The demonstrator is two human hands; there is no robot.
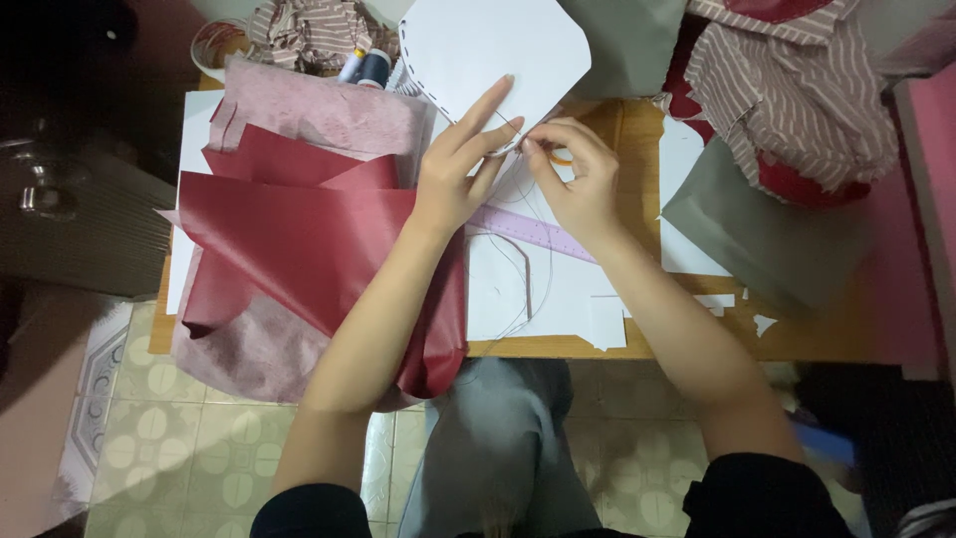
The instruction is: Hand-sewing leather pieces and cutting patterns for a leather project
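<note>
White card pattern piece [493, 55] with dashed stitch marks along its left edge — held up over the far edge of the wooden table [797, 339], near the thread spools [366, 68]. Left hand [460, 169] pressed flat against its lower edge, fingers extended, steadying rather than gripping. Right hand [578, 179] pinched shut on something small, seemingly a needle trailing dark thread [533, 269]. Loose thread looping over the purple ruler [533, 231] — likely to snag or tangle; a pricked left fingertip possible, so close to the pinch.

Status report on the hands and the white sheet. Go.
Left hand flat on white sheet, pinning it. Right hand pinched at sheet's edge on a thread; needle not visible. Red fabric under left forearm, ruler beneath hands.
</note>
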